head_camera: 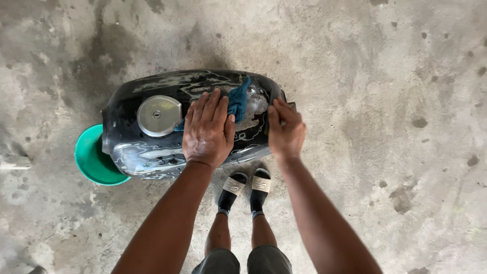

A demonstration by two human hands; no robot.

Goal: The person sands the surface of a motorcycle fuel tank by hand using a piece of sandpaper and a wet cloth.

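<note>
Head view, reading from the left of the frame: I see a green basin (91, 160) on the concrete floor (385, 101), partly tucked under a black motorcycle fuel tank (147, 147) with a round silver cap (158, 115), streaked with white suds at centre. My left hand (208, 129) lies flat with fingers together, pressing a blue cloth (238, 101) onto the tank's top. Just right of it, my right hand (285, 131) grips the tank's right end, fingers curled over the edge.

Bare grey concrete floor (385, 76), dark stains & blotches, even daylight, no hard shadows.
</note>
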